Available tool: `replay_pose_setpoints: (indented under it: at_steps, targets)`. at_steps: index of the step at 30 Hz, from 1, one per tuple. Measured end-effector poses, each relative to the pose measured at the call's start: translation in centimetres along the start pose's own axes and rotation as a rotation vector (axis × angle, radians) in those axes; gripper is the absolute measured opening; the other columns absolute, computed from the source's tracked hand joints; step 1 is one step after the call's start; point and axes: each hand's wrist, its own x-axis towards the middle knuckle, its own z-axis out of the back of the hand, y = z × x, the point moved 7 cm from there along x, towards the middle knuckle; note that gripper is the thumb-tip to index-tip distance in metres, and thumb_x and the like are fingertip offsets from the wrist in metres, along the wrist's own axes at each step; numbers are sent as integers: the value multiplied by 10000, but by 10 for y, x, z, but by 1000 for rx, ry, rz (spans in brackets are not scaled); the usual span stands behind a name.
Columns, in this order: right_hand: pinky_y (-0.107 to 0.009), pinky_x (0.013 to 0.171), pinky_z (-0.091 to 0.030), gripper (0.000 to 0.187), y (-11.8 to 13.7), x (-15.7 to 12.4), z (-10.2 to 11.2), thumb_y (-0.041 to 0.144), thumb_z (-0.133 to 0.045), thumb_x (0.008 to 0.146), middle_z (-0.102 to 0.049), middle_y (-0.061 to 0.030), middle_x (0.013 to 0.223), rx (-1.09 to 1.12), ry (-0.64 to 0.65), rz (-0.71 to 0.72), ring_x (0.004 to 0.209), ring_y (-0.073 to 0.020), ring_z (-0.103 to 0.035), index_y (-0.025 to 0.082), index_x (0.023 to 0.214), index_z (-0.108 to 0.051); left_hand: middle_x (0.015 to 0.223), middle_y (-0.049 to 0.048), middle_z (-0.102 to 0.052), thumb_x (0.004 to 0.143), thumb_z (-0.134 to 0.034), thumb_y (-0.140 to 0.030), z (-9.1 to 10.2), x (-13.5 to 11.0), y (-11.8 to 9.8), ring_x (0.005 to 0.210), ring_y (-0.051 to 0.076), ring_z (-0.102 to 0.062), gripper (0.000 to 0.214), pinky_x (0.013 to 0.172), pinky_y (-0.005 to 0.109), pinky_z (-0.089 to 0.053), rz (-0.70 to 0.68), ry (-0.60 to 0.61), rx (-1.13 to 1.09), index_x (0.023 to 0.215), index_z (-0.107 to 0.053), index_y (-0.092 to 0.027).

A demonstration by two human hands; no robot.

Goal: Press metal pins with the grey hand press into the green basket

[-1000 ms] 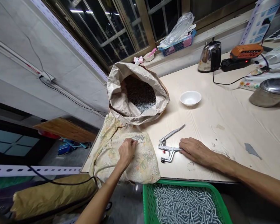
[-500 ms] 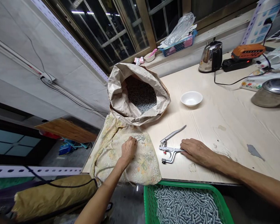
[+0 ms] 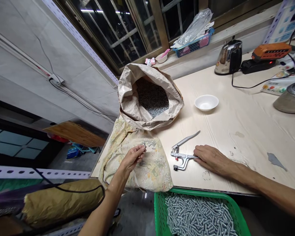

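My left hand point(image 3: 132, 158) hovers just above a floral cloth point(image 3: 137, 160), its fingers pinched on a small metal piece taken from a little pile of metal pieces point(image 3: 149, 143) lying on the cloth. My right hand point(image 3: 210, 158) rests flat on the table, fingertips touching the handle of metal hand pliers point(image 3: 183, 152). Behind the cloth stands an open paper sack point(image 3: 149, 96) full of dark metal pieces.
A green basket point(image 3: 201, 214) of silvery tubes sits below the table's front edge. On the pale table point(image 3: 248, 131) are a white bowl point(image 3: 206, 102), a kettle point(image 3: 228, 59), a pot point(image 3: 290, 98) and an orange device point(image 3: 271, 52). A window ledge runs behind.
My left hand has lifted from the pile on the cloth and turned palm-up with a piece pinched in its fingers. The right hand has stayed by the pliers.
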Motion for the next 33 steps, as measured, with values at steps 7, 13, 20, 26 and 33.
replay_pose_setpoints:
  at_steps: [7,13,20,26,33]
  targets:
    - [-298,660,-377,181,1,0,0,217,-408,969,-562,-43,831,-8,-17,11,705,-160,-492,190,808,-485,708,-13,-596,524,-904,-343,-4,-6,6,484,17,-441,439,350,117,-230,77,22,-244,765,-614,-118]
    - [-302,663,-371,178,0,0,0,208,-409,962,-560,-41,825,-9,-21,10,705,-162,-489,192,803,-487,707,0,-603,623,-855,-260,-3,-9,11,482,26,-460,328,334,111,-252,124,42,-350,801,-620,-117]
    - [-302,658,-363,172,-1,0,-1,206,-419,958,-554,-36,821,-9,-19,3,702,-162,-481,193,800,-484,610,-35,-494,780,-708,-192,-11,-15,13,421,1,-342,146,325,100,-215,268,98,-431,778,-578,-125]
    - [-299,653,-362,165,-1,-1,-2,206,-427,958,-551,-35,817,-34,-28,16,697,-162,-480,191,804,-482,577,-58,-457,610,-842,-286,-4,-12,12,437,-3,-286,317,353,123,-169,207,19,-313,727,-587,-137]
    - [-297,662,-372,174,0,0,1,215,-412,962,-555,-40,827,-15,-25,10,711,-162,-488,194,802,-477,651,-21,-554,636,-788,-444,-34,-46,4,521,75,-424,355,443,188,-276,18,134,344,801,-648,-163]
